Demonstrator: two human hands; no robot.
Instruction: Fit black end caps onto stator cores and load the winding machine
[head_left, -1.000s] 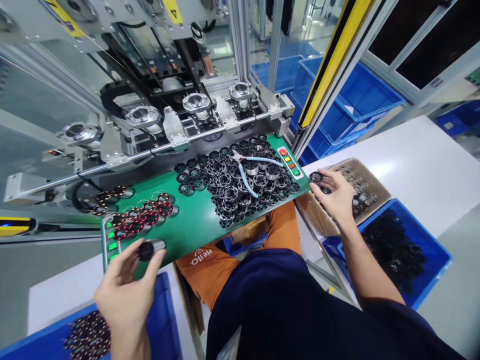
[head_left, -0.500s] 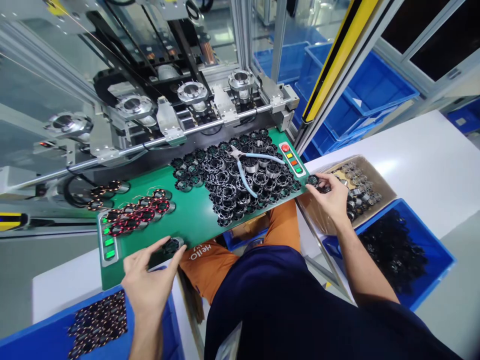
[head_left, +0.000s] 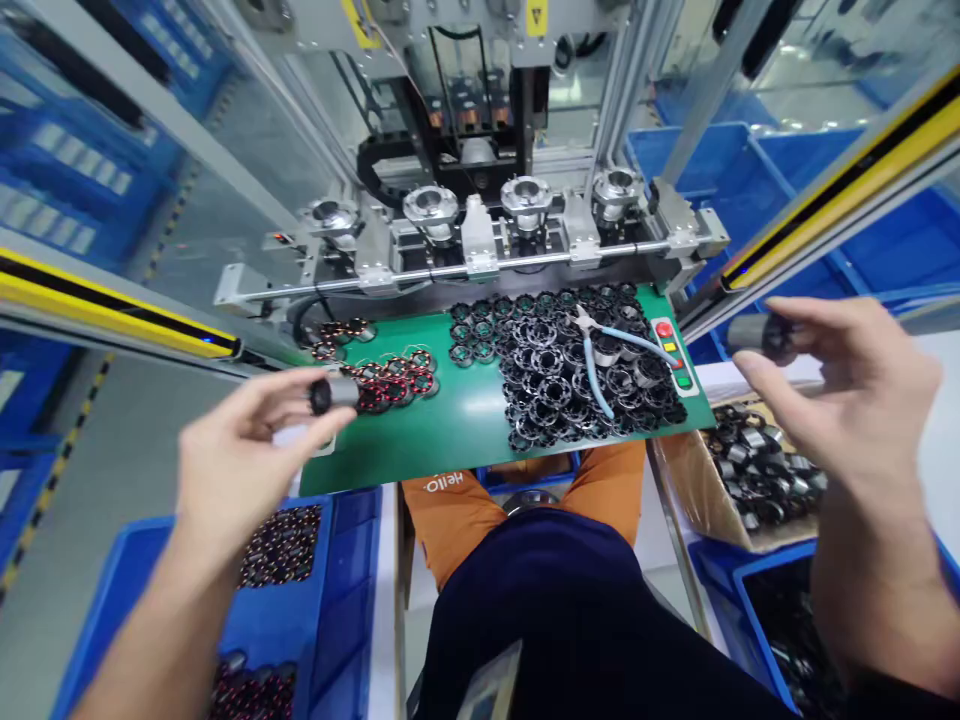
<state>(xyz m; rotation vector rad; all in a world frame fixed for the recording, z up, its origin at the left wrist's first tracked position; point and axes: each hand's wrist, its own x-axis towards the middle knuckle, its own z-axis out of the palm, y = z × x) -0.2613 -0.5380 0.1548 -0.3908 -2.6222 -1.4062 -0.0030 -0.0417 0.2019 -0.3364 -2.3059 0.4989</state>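
Observation:
My left hand (head_left: pixel 251 440) pinches a motor stator core (head_left: pixel 339 392), a grey ring with a black end piece, between thumb and fingertips. It is raised over the left part of the green work plate (head_left: pixel 465 425). Behind it lie wound stators (head_left: pixel 401 385) with red and copper-coloured wire. My right hand (head_left: pixel 855 385) grips another bare stator core (head_left: pixel 750 335), in the air beyond the plate's right end and above a cardboard box (head_left: pixel 690 480) of similar cores. Many black-ended stator cores (head_left: pixel 551 390) crowd the plate's middle and right. Cutting pliers (head_left: pixel 592 360) with light blue handles rest on them.
A winding machine with several metal holders (head_left: pixel 431 205) stands behind the plate. Push buttons (head_left: pixel 671 357) sit at the plate's right end. Yellow-and-black posts (head_left: pixel 112 300) flank both sides. A blue bin (head_left: pixel 341 600) at lower left holds wound stators; another blue bin (head_left: pixel 750 570) holds black parts.
Both hands have risen and spread outward, each with its stator core. My left hand has left the plate's front edge. The view has turned right and now shows more of the left side.

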